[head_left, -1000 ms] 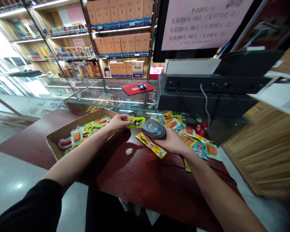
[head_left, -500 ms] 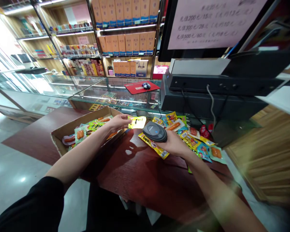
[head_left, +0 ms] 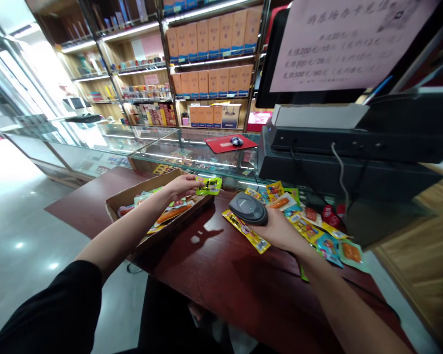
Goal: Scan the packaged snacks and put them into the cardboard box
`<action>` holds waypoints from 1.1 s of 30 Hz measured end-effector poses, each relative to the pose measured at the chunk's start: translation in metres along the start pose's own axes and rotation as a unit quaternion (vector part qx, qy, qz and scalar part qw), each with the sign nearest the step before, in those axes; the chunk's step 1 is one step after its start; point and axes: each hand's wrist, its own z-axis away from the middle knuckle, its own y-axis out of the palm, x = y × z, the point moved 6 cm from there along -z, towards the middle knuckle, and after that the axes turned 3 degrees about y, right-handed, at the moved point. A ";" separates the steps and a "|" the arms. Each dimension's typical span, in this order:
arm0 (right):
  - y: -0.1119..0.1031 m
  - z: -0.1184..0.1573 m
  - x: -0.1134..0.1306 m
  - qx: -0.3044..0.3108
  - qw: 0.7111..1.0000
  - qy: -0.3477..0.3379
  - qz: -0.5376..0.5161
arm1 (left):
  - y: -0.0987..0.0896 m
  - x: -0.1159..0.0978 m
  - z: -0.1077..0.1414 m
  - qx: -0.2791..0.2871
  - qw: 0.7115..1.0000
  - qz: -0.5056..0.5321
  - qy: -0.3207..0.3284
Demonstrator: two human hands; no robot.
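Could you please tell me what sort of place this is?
Probably a small shop's checkout: glass display counters, wall shelves of orange boxes, and a grey handheld barcode scanner in the right hand.

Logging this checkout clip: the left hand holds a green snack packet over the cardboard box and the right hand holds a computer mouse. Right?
Not quite. In the head view the right hand holds a grey barcode scanner, not a mouse. The left hand does hold the green snack packet over the cardboard box.

scan glare gone from green packet (head_left: pixel 208 185); scanner (head_left: pixel 248 208) light off.
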 end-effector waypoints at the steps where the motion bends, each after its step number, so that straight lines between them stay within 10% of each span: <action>1: 0.001 0.000 0.000 0.004 1.000 -0.003 -0.003 | -0.012 -0.006 0.005 -0.016 1.000 -0.004 0.005; 9: 0.008 -0.003 -0.001 0.008 1.000 -0.015 0.019 | -0.115 -0.041 0.059 -0.127 0.991 -0.006 0.033; 13: 0.009 -0.004 0.000 0.007 1.000 -0.013 0.016 | -0.124 -0.038 0.064 -0.132 0.990 -0.026 0.030; 18: 0.002 -0.003 0.001 0.004 1.000 -0.008 0.000 | -0.081 -0.021 0.044 -0.056 0.997 -0.059 0.017; 26: -0.019 0.000 0.008 -0.023 0.999 -0.011 -0.029 | 0.040 0.020 0.006 0.092 0.976 -0.198 0.028; 33: -0.031 0.002 0.008 -0.063 0.998 0.013 -0.021 | 0.124 0.050 -0.015 0.205 0.789 -0.527 0.241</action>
